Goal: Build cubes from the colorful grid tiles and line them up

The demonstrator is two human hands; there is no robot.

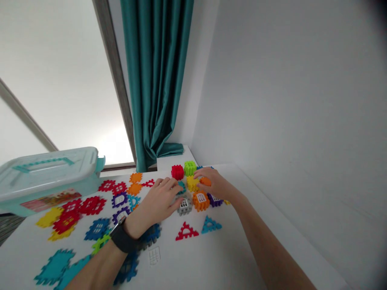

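My left hand (161,199), with a black watch (122,237) on its wrist, reaches over the table with thumb and fingers apart. Its fingertips are beside a teal toothed piece (182,187) and a grey stack (185,206) with a white window grid. My right hand (216,183) has thumb and fingers around an orange piece (205,181). Close to it are a yellow stack (192,183), an orange stack (201,200) with a white window and a purple stack (215,200). Behind these stand a red stack (177,172) and a lime green stack (190,168).
A red triangle (186,232) and a blue triangle (211,224) lie nearer me. Loose red plates (92,205), dark blue plates (97,228) and teal plates (56,266) spread leftward. A lidded plastic box (51,177) stands at the left. A wall (287,121) borders the right; a green curtain (157,80) hangs behind.
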